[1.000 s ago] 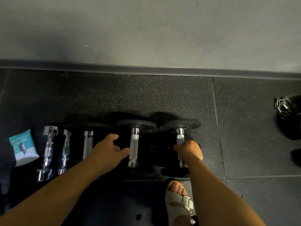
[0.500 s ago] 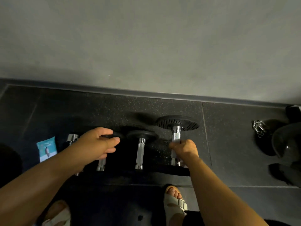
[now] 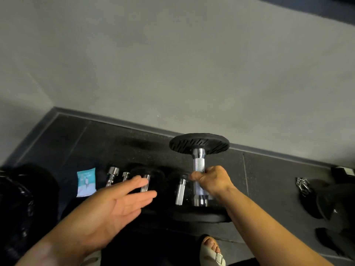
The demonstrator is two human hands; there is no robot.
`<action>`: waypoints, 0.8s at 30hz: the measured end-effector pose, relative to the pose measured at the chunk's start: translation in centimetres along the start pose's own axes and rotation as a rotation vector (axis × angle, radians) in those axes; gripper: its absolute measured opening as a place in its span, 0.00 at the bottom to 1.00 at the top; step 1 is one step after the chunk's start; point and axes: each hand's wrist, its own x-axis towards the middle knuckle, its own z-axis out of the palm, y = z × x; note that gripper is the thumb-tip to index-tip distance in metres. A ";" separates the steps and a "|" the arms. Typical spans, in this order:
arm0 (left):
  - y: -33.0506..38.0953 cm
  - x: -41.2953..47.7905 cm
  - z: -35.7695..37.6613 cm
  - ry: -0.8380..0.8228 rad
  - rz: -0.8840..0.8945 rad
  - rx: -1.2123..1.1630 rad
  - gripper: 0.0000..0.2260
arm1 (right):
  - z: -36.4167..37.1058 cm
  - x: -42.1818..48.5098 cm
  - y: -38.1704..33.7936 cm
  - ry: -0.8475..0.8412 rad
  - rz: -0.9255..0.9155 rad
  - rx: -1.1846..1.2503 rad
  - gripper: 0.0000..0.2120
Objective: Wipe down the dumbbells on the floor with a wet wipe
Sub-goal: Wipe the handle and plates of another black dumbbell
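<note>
Sandalled foot (image 3: 211, 248) at near floor (image 3: 115, 139) edge. Left hand (image 3: 115, 206) open, fingers straight, empty, above row of small dumbbells (image 3: 180, 191) lying on floor. Right hand (image 3: 213, 181) grips handle of large dumbbell (image 3: 198, 145), held upright, black plate on top. Wipe pack (image 3: 86, 182) at row's left end. Grey wall (image 3: 172, 64) beyond.

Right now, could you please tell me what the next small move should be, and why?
Probably reach the left hand to the wet wipe pack and draw out a wipe. That hand is open and empty, the right hand grips the handle of the large dumbbell, and neither hand has a wipe. The pack lies on the floor at the left.
</note>
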 end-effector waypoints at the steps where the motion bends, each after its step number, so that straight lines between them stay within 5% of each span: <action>1: -0.5 -0.1 0.1 -0.016 -0.017 -0.040 0.22 | 0.4 -1.0 -0.7 -0.013 -0.019 0.009 0.14; 10: -0.3 -3.0 0.5 -0.088 0.037 -0.116 0.24 | 4.2 -10.8 -6.9 -0.163 -0.121 0.105 0.08; 13: -0.5 -4.9 1.9 -0.199 0.094 -0.094 0.20 | 4.5 -13.5 -7.9 -0.175 -0.206 -0.034 0.11; 19: -1.8 -7.2 4.3 -0.038 0.308 -0.224 0.20 | 2.7 -17.6 -9.8 -0.207 -0.343 -0.350 0.09; 24: -1.7 -8.9 5.9 -0.062 0.373 -0.114 0.25 | -2.4 -19.3 -9.7 -0.495 -0.361 -0.036 0.18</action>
